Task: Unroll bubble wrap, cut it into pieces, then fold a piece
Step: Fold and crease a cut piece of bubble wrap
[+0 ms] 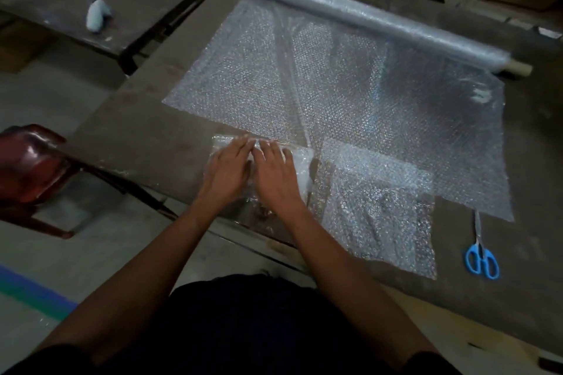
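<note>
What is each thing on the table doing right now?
Bubble wrap roll: partly unrolled, lying across the far side of the table.
Unrolled sheet: spread flat, still joined to the roll.
Folded piece: pressed flat under both hands.
Cut piece: lying loose beside the folded piece.
Scissors: closed, lying untouched.
Left hand: open, pressing down.
Right hand: open, pressing down.

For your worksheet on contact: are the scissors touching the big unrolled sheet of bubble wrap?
Apart. The head view shows bare table between the scissors and the unrolled sheet's near edge.
</note>
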